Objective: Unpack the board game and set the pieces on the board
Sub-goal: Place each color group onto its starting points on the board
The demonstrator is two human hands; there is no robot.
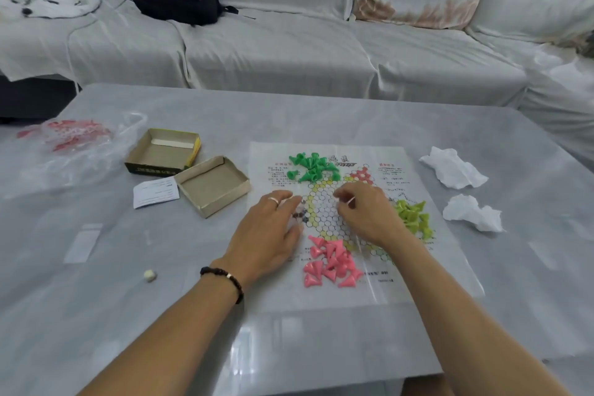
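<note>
Here the thin paper board [324, 219] is pressed flat by the left hand [273, 231]; something small and unidentifiable seems pinched in the right hand [363, 209] fingers, and the pink pieces [331, 262] could be scattered by a sleeve-less forearm sweep.

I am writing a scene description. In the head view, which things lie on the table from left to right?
Plastic bag → box lid → box tray → green pieces → yellow-green pieces → crumpled tissue.
</note>
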